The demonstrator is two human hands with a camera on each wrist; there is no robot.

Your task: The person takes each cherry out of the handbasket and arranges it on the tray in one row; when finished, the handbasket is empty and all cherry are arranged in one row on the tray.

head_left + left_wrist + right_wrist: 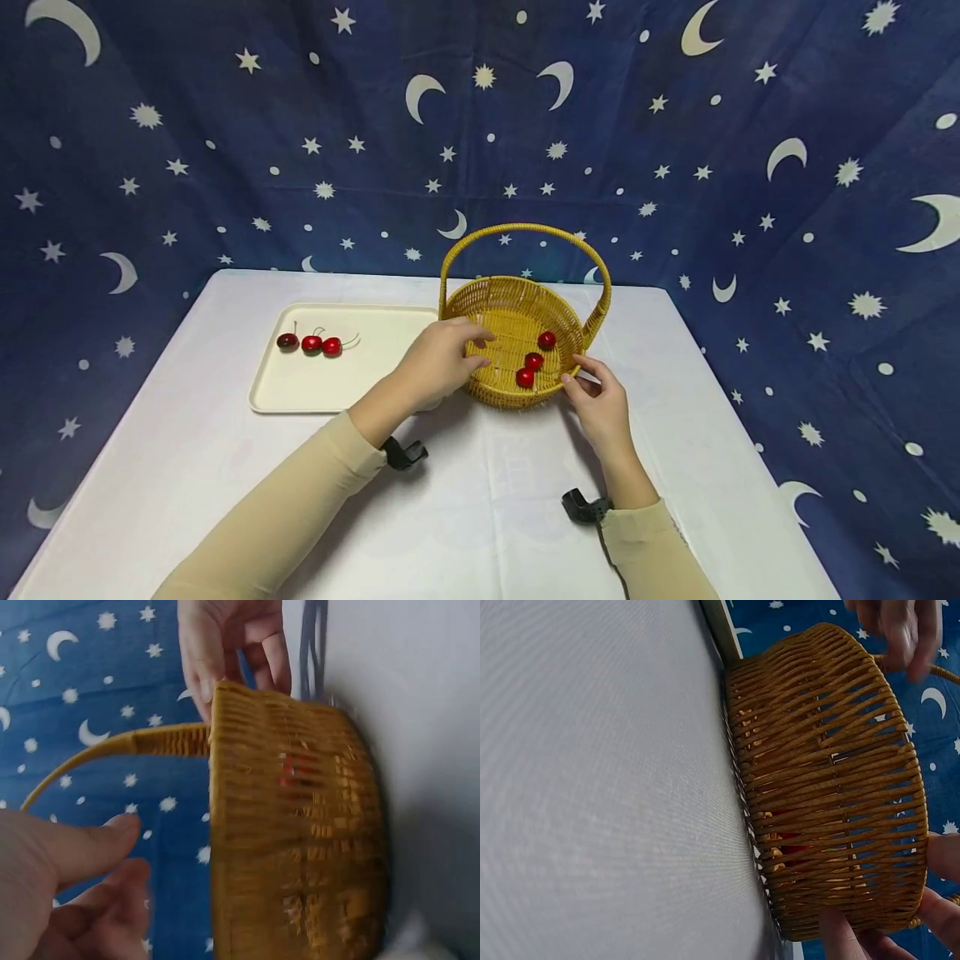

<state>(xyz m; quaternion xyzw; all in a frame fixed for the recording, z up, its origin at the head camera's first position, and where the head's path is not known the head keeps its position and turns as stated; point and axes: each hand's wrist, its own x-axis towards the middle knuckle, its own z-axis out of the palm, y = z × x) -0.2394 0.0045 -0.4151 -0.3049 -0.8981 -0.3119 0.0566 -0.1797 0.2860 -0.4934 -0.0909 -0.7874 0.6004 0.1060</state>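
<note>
Beige sleeves, two: the left [277, 508] and the right [660, 554], nearest my head camera, on the near side of the basket, reaching toward it.

Backdrop cloth [480, 133], one: dark blue, printed with pale moons, stars and dots; hangs behind the basket and to both sides.

Table [480, 500], one: white covering, creased; under the basket.

Basket [498, 398], one: yellow-brown, woven, round, upright on the table; its tall handle [525, 227] arches over it.

Tray [300, 387], one: cream, shallow, rounded corners; lies just left of the basket, partly hidden from me by the left arm.

Left hand [446, 354], one: over the basket's left side, thumb and fingers apart; I see nothing between them. In my left wrist view it is somewhat blurred.

Right hand [600, 408], one: at the basket's near right edge, thumb and fingers pinching the rim.

Black wrist mounts, two: one [405, 454] on the left wrist, one [585, 507] on the right, both nearer me than the basket; a thin dark cable [615, 567] runs from the latter.

Red cherries [533, 361], three: inside the basket, toward its right side, in a slanting line.

Stemmed cherries [311, 344], three: dark red to red, in a row on the tray, left of the basket.
</note>
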